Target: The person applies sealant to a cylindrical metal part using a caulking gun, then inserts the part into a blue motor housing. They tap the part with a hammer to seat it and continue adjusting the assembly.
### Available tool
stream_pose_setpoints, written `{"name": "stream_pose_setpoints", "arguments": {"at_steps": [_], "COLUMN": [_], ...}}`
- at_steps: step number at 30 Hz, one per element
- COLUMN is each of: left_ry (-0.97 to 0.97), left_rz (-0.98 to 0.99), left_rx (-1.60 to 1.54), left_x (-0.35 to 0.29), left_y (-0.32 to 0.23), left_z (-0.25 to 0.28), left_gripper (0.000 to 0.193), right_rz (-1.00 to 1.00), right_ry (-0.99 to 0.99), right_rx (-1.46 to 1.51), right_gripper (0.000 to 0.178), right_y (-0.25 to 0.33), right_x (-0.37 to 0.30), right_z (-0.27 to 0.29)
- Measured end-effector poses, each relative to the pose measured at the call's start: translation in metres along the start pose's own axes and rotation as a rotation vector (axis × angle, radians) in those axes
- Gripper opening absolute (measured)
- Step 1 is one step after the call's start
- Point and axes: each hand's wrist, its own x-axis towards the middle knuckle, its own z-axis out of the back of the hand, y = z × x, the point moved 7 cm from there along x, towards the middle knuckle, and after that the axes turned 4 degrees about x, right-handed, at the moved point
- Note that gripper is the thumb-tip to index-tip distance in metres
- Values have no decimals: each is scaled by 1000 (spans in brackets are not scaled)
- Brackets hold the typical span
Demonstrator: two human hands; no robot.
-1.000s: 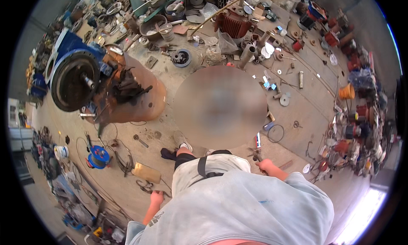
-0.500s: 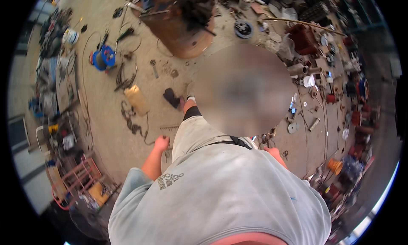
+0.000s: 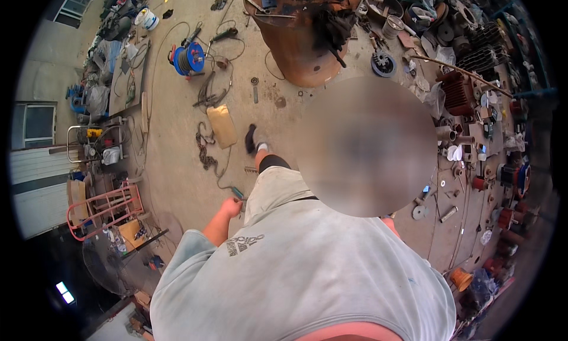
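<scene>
At my left side hangs my left hand (image 3: 232, 207), its fingers curled. Whatever they may hold is too small to make out. Right by the fingertips is a teal handle (image 3: 238, 193) at the end of a thin cable; whether the hand touches it I cannot tell. Of my right hand (image 3: 389, 224) only a little shows beside my shirt, since a round blurred patch covers its fingers. Past the left hand, a yellowish flat board (image 3: 221, 126) lies on the floor, with a dark chain (image 3: 205, 147) beside it.
A large rusty drum (image 3: 305, 60) with tools on top stands ahead. A blue cable reel (image 3: 189, 60) sits left of it. A red metal trolley (image 3: 105, 211) is at the left. Metal parts, a finned red housing (image 3: 458, 95) and a long rod (image 3: 461, 74) crowd the right.
The view has turned, so the drum, reel and board appear farther right. My visible foot has shifted. The teal handle now shows beside my left hand; my right hand is more covered.
</scene>
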Motion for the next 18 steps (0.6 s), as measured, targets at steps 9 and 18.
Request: {"name": "stream_pose_setpoints", "arguments": {"at_steps": [9,18], "left_ry": [-209,45], "left_rz": [-182,-95], "left_rx": [-371,133], "left_x": [53,62], "left_y": [-83,-14], "left_z": [77,99], "left_gripper": [35,44], "right_rz": [121,-305], "right_ry": [-79,-113], "right_rx": [-261,295], "right_gripper": [40,48], "right_y": [-2,172], "right_x": [66,-27], "right_z": [-21,73]}}
